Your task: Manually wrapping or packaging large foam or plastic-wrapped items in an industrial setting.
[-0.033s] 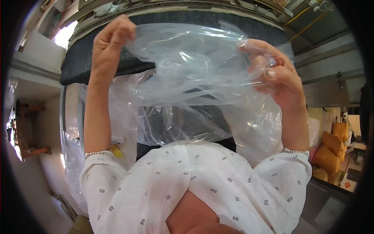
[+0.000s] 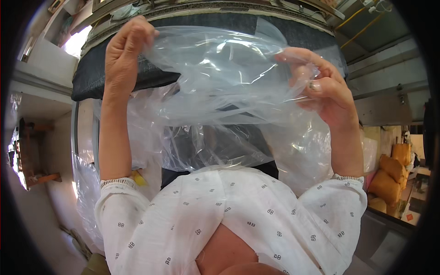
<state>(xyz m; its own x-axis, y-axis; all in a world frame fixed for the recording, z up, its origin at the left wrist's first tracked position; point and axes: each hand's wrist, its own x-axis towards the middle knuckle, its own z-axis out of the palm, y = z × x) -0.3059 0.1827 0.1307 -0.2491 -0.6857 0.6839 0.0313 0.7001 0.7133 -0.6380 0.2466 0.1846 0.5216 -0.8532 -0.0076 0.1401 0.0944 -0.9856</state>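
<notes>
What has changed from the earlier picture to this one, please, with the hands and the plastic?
The left hand and the right hand have both shifted slightly to the person's left. The clear plastic film has moved with them, and its loose flap near the right hand now stands up higher. Nothing was visibly let go. The dark padded surface stayed as it was.

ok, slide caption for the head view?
Left hand and right hand hold clear plastic film spread between them, dark cloth behind.
</notes>
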